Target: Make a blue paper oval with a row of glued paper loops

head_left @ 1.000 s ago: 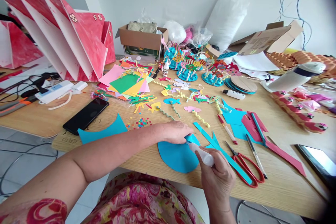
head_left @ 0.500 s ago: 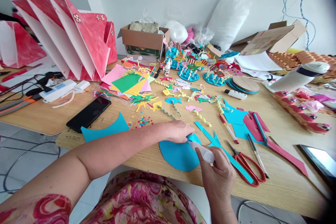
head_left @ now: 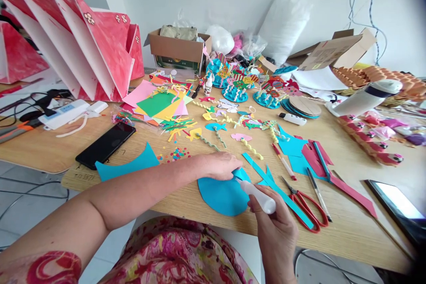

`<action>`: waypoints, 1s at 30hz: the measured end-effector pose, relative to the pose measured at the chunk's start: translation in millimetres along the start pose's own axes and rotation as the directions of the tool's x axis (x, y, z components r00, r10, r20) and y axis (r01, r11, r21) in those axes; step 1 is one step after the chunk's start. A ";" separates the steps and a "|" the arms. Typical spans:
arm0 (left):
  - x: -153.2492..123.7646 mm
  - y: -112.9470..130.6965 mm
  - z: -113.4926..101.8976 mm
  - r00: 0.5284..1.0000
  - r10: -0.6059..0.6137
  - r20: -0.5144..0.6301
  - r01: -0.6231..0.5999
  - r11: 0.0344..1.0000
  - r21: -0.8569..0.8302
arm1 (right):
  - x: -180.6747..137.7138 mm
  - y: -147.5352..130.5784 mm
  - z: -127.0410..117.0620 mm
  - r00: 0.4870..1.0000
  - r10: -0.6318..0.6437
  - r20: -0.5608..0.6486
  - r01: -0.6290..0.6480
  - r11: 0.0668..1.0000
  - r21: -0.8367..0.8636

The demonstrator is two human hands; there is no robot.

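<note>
A round blue paper piece (head_left: 221, 197) lies at the table's front edge. My left hand (head_left: 224, 165) reaches across to its far side, fingers closed on the paper there; the fingertips are partly hidden. My right hand (head_left: 278, 219) is wrapped round a white glue bottle (head_left: 258, 196), tilted so that its nozzle points left to the blue paper beside my left fingers. To the right of the bottle lie blue paper strips (head_left: 282, 195) and red-handled scissors (head_left: 308, 213). A larger blue paper offcut (head_left: 129, 164) rests under my left forearm's far side.
A black phone (head_left: 105, 144) lies at left, and a tablet (head_left: 397, 208) at the right edge. Behind are coloured paper sheets (head_left: 158, 104), paper fish with twisted stems (head_left: 215, 127), pens (head_left: 284, 162) and finished blue-based crafts (head_left: 234, 93). A cardboard box (head_left: 178, 49) stands against the wall.
The view has turned slightly right, so things sit farther left. The glue bottle's nozzle stays near my left fingers, with the bottle's back end tipped slightly lower. Both hands keep their hold.
</note>
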State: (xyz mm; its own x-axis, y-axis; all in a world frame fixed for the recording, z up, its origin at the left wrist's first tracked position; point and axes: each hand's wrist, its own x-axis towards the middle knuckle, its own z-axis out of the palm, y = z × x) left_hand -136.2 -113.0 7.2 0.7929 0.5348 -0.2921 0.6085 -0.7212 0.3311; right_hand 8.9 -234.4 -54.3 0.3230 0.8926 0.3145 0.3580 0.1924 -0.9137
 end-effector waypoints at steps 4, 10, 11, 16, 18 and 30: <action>0.8 -1.1 0.8 1.000 0.007 0.002 -0.007 1.000 -0.005 | 1.3 1.8 1.0 0.998 0.053 0.018 -0.051 0.995 -0.081; -0.9 -0.5 -1.3 1.000 -0.002 0.005 0.002 1.000 -0.012 | 6.1 -1.3 0.7 0.999 -0.010 0.039 0.019 0.975 -0.220; -1.3 -0.2 -1.9 1.000 -0.004 0.007 0.004 1.000 -0.014 | 6.8 -1.7 0.9 0.999 -0.015 0.046 0.025 0.972 -0.232; -3.3 1.8 -5.1 1.000 -0.007 0.017 0.007 1.000 -0.020 | 8.7 0.0 2.9 0.997 -0.047 0.057 0.061 0.957 -0.284; -3.7 2.3 -5.8 1.000 -0.008 0.019 0.009 1.000 -0.021 | 9.0 1.1 3.3 0.995 -0.086 0.051 0.098 0.949 -0.300; -2.9 0.6 -2.6 1.000 -0.002 0.002 0.002 1.000 -0.025 | 10.0 1.1 8.2 0.967 -0.252 0.033 0.252 0.934 -0.253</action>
State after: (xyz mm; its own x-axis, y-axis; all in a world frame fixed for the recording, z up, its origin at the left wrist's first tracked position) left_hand -138.1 -113.9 10.5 0.7916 0.5352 -0.2948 0.6107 -0.7090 0.3526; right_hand 5.4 -221.9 -54.3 0.1929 0.8285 0.5257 0.6376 0.3013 -0.7090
